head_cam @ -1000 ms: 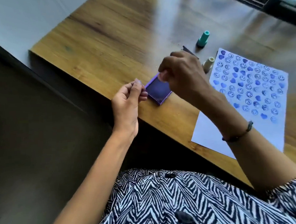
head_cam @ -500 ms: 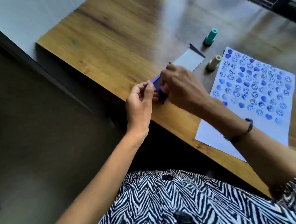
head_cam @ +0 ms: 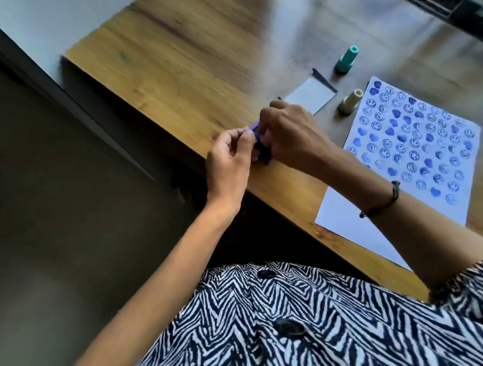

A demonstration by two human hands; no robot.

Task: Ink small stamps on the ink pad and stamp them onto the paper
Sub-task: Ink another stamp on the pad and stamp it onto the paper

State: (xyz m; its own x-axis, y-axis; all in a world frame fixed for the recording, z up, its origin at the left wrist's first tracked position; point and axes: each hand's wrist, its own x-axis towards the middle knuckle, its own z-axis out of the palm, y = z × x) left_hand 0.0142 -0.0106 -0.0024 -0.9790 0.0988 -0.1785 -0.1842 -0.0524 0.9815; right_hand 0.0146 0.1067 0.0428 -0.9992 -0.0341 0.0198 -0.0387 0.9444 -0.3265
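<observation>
Mid-frame at the table [head_cam: 188, 73] edge, both hands pinch the purple ink pad [head_cam: 262, 150] between them — left hand [head_cam: 229, 161] and right hand [head_cam: 291, 134] nearly hide it, its contents unseen. Stamped paper [head_cam: 403, 158] lies right; teal stamp [head_cam: 346, 60] and cream stamp [head_cam: 349, 102] stand above.

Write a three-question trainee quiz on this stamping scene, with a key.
1. True or false: the teal stamp stands on the paper.
2. Which stands nearer the paper's edge: the teal stamp or the cream stamp?
3. Multiple choice: the left hand and right hand are together at A) the ink pad by the table edge, B) the cream stamp, C) the paper.

Key
1. False: it stands on the bare table, beyond the paper.
2. The cream stamp.
3. A. Whether a stamp sits in the right hand's grip cannot be told.
</observation>
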